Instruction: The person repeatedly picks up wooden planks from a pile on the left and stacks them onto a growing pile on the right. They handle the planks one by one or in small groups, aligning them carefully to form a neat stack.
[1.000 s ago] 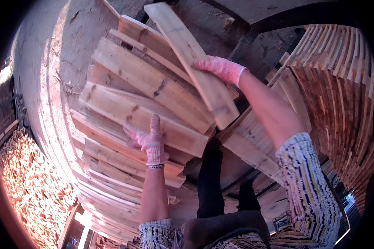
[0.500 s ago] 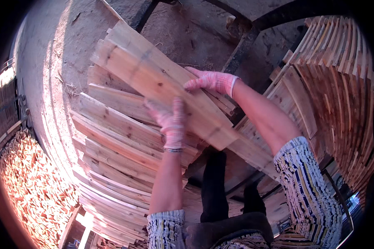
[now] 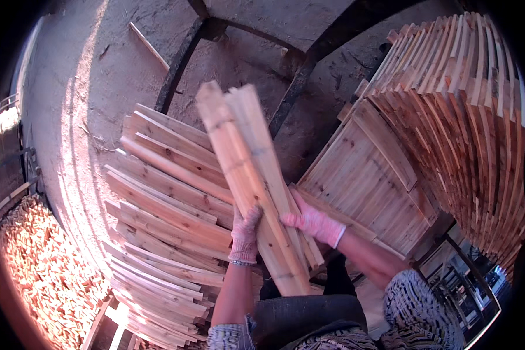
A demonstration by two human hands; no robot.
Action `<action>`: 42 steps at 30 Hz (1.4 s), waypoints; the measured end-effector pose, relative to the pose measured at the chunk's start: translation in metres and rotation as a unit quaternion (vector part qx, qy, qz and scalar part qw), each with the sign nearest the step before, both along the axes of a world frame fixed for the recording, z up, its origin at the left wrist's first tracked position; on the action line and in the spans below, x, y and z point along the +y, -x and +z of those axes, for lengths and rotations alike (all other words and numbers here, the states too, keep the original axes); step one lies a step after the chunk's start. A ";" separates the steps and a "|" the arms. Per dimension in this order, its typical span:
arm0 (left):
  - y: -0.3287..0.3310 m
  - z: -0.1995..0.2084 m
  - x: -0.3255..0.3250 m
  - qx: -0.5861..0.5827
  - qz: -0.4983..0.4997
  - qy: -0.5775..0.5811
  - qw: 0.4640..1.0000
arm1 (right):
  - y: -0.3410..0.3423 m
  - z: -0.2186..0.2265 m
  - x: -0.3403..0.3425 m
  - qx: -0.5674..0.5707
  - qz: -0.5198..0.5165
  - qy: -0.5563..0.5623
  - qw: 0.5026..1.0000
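Two or more long wooden boards stand out in front of me, pressed side by side and pointing away from my body. My left hand, in a pink-and-white knit glove, grips their left edge with the thumb on top. On the right edge my right hand, gloved alike, has its thumb over the face and its fingers hidden beneath. The front board shows knots and dark bands across it. Close to my left hand lies a fanned stack of rough boards.
At the right rises a tall curved stack of boards, beside a flat panel of boards. A dark metal frame stands on the dusty floor ahead. A loose strip of wood lies there. Small wood pieces are heaped at lower left.
The boards have swung from a slant toward the upper left to nearly lengthwise before me, closer to my body. Both hands have moved down with them, and the right hand now grips lower.
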State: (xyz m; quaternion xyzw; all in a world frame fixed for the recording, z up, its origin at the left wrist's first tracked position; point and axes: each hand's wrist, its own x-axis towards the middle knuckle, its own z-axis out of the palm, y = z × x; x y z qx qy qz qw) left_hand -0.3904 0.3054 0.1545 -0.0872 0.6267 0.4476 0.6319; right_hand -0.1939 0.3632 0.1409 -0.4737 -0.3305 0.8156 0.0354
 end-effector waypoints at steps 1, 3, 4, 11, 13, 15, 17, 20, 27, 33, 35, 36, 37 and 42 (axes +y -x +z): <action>-0.009 0.011 0.002 -0.009 -0.026 -0.004 1.000 | -0.013 0.004 -0.011 -0.037 -0.012 -0.017 0.999; -0.038 0.031 -0.007 0.000 -0.097 0.032 0.995 | -0.042 0.024 -0.040 -0.033 -0.087 0.052 0.994; -0.051 0.041 -0.011 -0.004 -0.134 0.020 0.991 | -0.056 0.035 -0.058 -0.033 -0.129 0.091 0.987; -0.165 0.076 -0.067 -0.125 -0.246 -0.017 0.961 | -0.174 0.078 -0.183 -0.069 -0.260 0.019 0.963; -0.189 0.057 -0.055 -0.096 -0.330 -0.042 0.938 | -0.192 0.057 -0.196 -0.087 -0.333 -0.023 0.938; -0.231 0.039 -0.049 -0.093 -0.404 -0.064 0.908 | -0.227 0.055 -0.210 -0.139 -0.376 -0.046 0.915; -0.275 0.015 -0.043 -0.082 -0.454 -0.096 0.882 | -0.261 0.046 -0.220 -0.217 -0.410 -0.076 0.883; -0.322 -0.047 -0.045 -0.023 -0.477 -0.161 0.863 | -0.313 0.013 -0.233 -0.473 -0.279 -0.092 0.830; -0.328 -0.175 -0.006 0.016 -0.442 -0.175 0.880 | -0.428 -0.110 -0.262 -0.606 -0.181 -0.020 0.775; -0.368 -0.148 -0.029 0.386 -0.625 -0.244 0.633 | -0.375 -0.098 -0.204 -0.522 -0.274 -0.309 0.746; -0.398 -0.156 -0.041 0.634 -0.644 -0.207 0.375 | -0.326 -0.110 -0.168 -0.491 -0.296 -0.202 0.794; -0.406 -0.163 -0.042 0.708 -0.625 -0.177 0.277 | -0.311 -0.116 -0.146 -0.445 -0.338 -0.094 0.824; -0.409 -0.172 -0.044 0.722 -0.615 -0.163 0.272 | -0.303 -0.122 -0.131 -0.402 -0.360 -0.033 0.842; -0.400 -0.126 -0.026 0.485 -0.637 -0.249 0.545 | -0.298 -0.123 -0.142 -0.209 -0.494 0.006 0.844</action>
